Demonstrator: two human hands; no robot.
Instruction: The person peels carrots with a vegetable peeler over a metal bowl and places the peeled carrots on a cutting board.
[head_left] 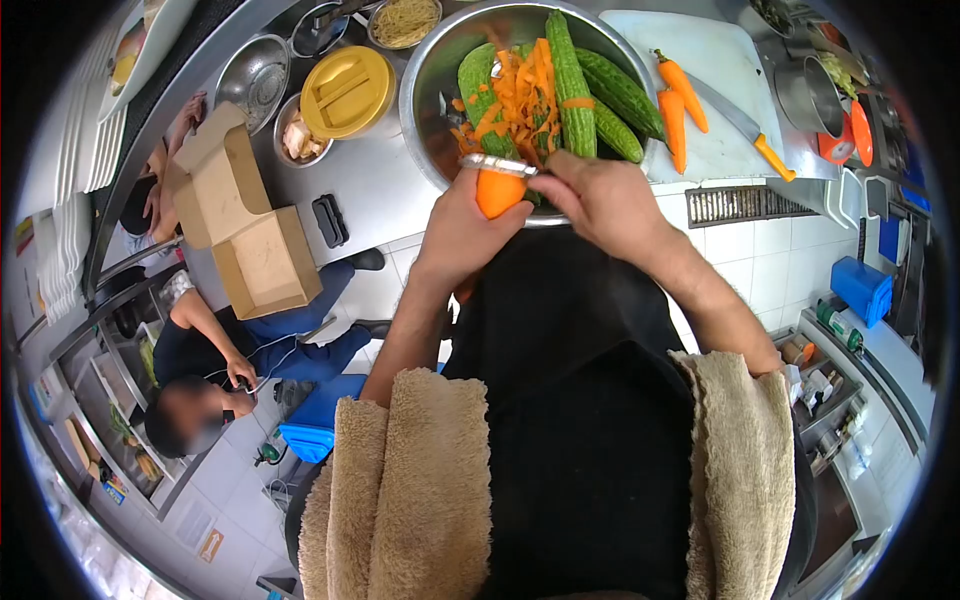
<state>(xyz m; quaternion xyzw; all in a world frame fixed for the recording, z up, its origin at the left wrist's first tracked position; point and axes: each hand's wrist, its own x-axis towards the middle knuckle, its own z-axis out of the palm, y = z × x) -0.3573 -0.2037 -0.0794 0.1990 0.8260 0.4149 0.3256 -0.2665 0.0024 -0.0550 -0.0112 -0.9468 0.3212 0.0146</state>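
My left hand (468, 228) is closed round an orange carrot (498, 192) at the near rim of a large steel bowl (425, 140). A metal peeler (500, 165) lies across the carrot, its handle end gripped by my right hand (605, 200). Inside the bowl are orange peelings (525, 90) and several green ridged vegetables (567, 85). Right of the bowl, a white cutting board (720, 60) bears orange carrots (682, 95) and a knife with an orange handle (770, 155).
A yellow-lidded container (347, 92), a small bowl of pale pieces (300, 138), an open cardboard box (265, 260) and a black object (329, 220) are left of the bowl. A seated person (205, 320) is at the lower left. A steel pot (805, 95) stands at the right.
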